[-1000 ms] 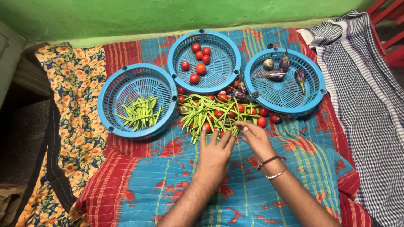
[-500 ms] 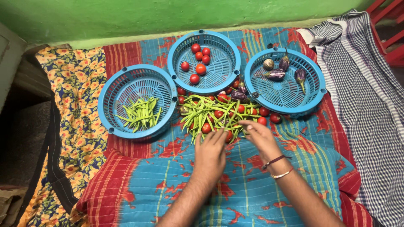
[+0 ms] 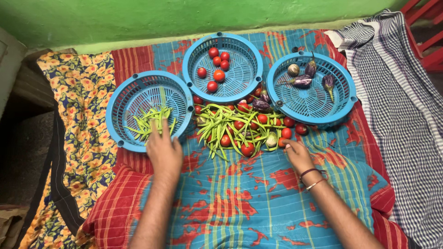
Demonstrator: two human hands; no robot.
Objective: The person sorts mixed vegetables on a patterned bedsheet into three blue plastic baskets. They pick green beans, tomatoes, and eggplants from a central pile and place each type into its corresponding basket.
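My left hand (image 3: 164,154) reaches over the near rim of the left blue basket (image 3: 113,115), fingers stretched out above the green beans (image 3: 147,122) lying in it, holding nothing I can see. My right hand (image 3: 299,156) sits at the right edge of the mixed pile of beans, tomatoes and small eggplants (image 3: 221,124), fingertips curled onto a red tomato (image 3: 281,142). The middle blue basket (image 3: 184,69) holds several red tomatoes (image 3: 219,75). The right blue basket (image 3: 344,76) holds small purple eggplants (image 3: 302,81).
Everything rests on a blue and red patterned cloth (image 3: 258,198). A floral cloth (image 3: 78,115) lies to the left and a checked cloth (image 3: 406,115) to the right. A green wall (image 3: 138,18) runs behind; red furniture (image 3: 424,27) stands at the top right.
My left hand has left the pile and swung left to the bean basket. My right hand has drawn back a little to the pile's right edge.
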